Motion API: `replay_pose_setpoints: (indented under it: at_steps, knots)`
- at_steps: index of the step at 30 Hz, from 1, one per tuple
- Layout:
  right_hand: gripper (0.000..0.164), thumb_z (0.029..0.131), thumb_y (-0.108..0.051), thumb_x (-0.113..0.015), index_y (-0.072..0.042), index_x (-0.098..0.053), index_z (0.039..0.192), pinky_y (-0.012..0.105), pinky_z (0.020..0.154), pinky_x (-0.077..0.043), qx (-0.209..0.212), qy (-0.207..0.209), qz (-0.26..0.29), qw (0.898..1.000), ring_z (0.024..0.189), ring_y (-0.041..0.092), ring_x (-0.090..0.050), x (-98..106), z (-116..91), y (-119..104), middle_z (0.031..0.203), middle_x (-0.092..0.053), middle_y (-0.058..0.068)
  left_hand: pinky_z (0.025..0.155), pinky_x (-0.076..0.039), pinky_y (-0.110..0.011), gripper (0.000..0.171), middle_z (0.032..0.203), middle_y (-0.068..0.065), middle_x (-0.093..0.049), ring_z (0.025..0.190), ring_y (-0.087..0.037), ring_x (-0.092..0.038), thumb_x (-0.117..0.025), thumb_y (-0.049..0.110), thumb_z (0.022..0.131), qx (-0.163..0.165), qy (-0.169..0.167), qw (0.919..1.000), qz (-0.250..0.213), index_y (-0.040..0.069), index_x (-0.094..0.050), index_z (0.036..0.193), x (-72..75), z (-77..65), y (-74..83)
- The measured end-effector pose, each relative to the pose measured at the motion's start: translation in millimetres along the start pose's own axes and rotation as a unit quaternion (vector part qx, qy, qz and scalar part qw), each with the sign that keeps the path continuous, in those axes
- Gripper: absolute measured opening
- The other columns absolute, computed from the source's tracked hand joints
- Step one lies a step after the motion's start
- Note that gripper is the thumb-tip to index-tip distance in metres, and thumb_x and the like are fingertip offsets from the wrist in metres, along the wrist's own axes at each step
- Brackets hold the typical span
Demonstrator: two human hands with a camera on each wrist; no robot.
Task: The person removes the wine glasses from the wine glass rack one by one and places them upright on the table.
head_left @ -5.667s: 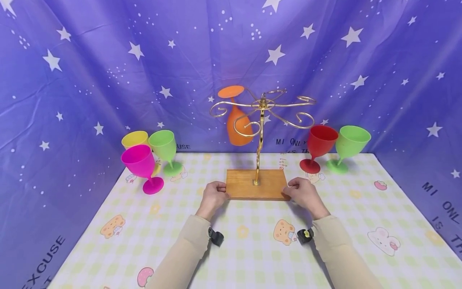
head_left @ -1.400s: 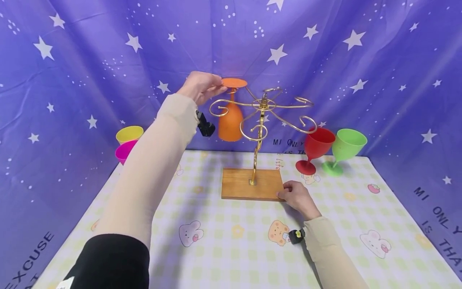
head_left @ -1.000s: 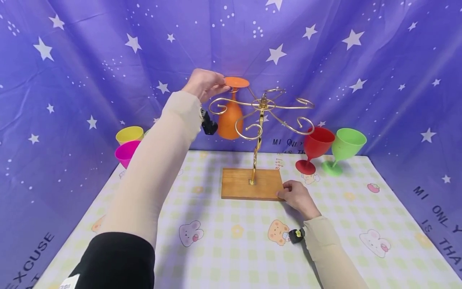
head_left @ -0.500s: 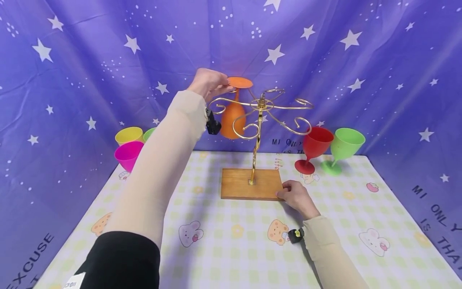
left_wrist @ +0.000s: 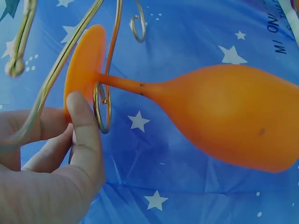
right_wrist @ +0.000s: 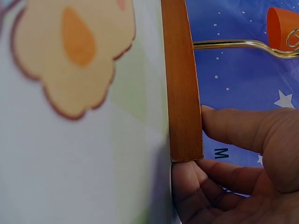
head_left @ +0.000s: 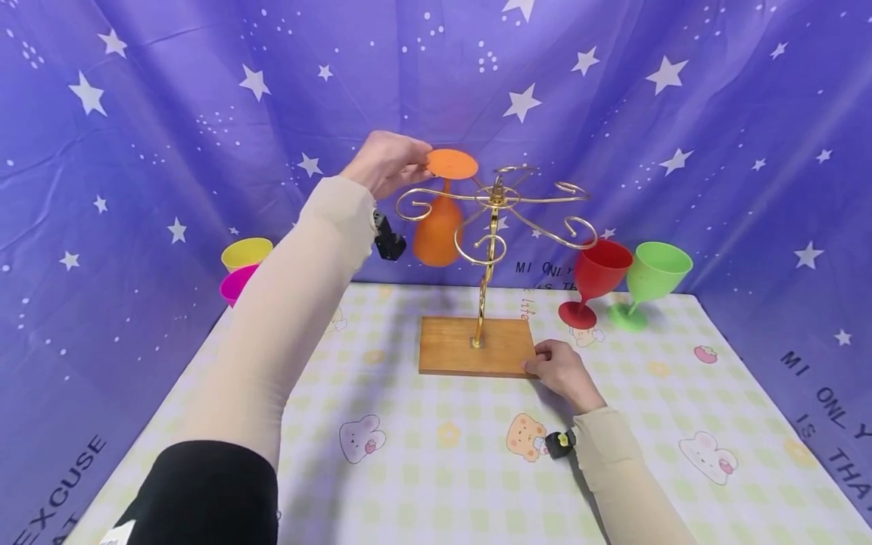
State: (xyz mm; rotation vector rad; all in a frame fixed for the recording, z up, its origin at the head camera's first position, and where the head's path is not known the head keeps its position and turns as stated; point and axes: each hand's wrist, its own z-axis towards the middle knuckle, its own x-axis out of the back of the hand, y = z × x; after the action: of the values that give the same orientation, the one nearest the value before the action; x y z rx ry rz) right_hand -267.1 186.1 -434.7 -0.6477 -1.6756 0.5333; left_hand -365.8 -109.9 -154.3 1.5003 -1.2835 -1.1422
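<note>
An orange plastic goblet (head_left: pixel 438 235) hangs upside down at the back-left arm of a gold wire goblet rack (head_left: pixel 485 288). My left hand (head_left: pixel 390 163) pinches the rim of its foot between thumb and fingers. Up close in the left wrist view, the goblet (left_wrist: pixel 224 112) has its stem beside a small wire curl, just under the foot. Low on the right, my right hand (head_left: pixel 564 372) grips the end of the rack's wooden base (head_left: pixel 450 356). The right wrist view has the thumb on the board's (right_wrist: pixel 183 93) top face and the fingers against its end.
At right stand a red goblet (head_left: pixel 602 265) and a green goblet (head_left: pixel 657 269), both upright. Yellow (head_left: pixel 247 253) and magenta (head_left: pixel 238 284) goblets at left are partly hidden by my left arm. A starry purple curtain (head_left: pixel 327 45) hangs close behind the rack.
Since the oldest frame, my left hand has left the base's left end and risen to the orange goblet's foot. Lately the foot has tipped slightly toward me. My right hand stays on the base.
</note>
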Motion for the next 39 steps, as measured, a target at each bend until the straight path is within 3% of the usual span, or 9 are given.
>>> replay_pose_setpoints:
  at_steps: [6,12,23,35,39]
  knots:
    - [0.046,0.087,-0.023,-0.067,0.005,-0.054,0.121,0.037,0.074,-0.046,-0.004,-0.003,-0.001,1.0,0.087,0.028,-0.053,-0.4,-0.2,1.0,0.104,-0.057,0.018,0.063,-0.053,-0.022,0.035,0.105,-0.011,-0.06,0.07,-0.019,-0.057,-0.055,-0.015,0.085,-0.02,-0.012,0.9997,-0.004,-0.003,-0.065,0.117,6.8,-8.6,-9.5]
    - [0.046,0.086,-0.024,-0.068,0.005,-0.055,0.119,0.037,0.075,-0.045,0.001,-0.001,0.0,1.0,0.087,0.028,-0.052,-0.7,0.2,1.3,0.101,-0.057,0.017,0.07,-0.053,-0.022,0.04,0.115,-0.012,-0.059,0.081,-0.018,-0.058,-0.053,-0.015,0.086,-0.032,-0.024,0.9989,-0.025,-0.004,-0.06,0.124,17.3,-16.2,-18.5]
    - [0.046,0.087,-0.024,-0.067,0.005,-0.054,0.12,0.039,0.077,-0.045,-0.002,-0.004,-0.004,1.0,0.088,0.029,-0.052,-2.3,-2.2,0.7,0.104,-0.057,0.018,0.065,-0.053,-0.021,0.04,0.106,-0.012,-0.058,0.078,-0.019,-0.059,-0.055,-0.011,0.089,-0.017,-0.022,0.9955,-0.091,-0.003,-0.057,0.129,48.5,-30.5,-33.5]
    - [0.045,0.087,-0.023,-0.067,0.005,-0.054,0.119,0.037,0.075,-0.045,0.006,0.001,0.002,1.0,0.087,0.027,-0.052,-0.8,-3.6,-0.8,0.101,-0.057,0.017,0.068,-0.055,-0.022,0.038,0.099,-0.013,-0.062,0.073,-0.018,-0.063,-0.053,-0.012,0.09,-0.006,-0.042,0.9932,-0.108,-0.005,-0.056,0.127,76.5,-46.3,-51.7]
    - [0.045,0.087,-0.023,-0.067,0.006,-0.053,0.119,0.037,0.075,-0.045,0.006,0.0,0.002,1.0,0.087,0.028,-0.052,-1.1,-3.6,-0.4,0.102,-0.057,0.017,0.072,-0.055,-0.024,0.034,0.105,-0.015,-0.06,0.077,-0.019,-0.064,-0.052,-0.013,0.09,-0.005,-0.047,0.9906,-0.128,-0.006,-0.059,0.122,84.0,-51.8,-60.6]
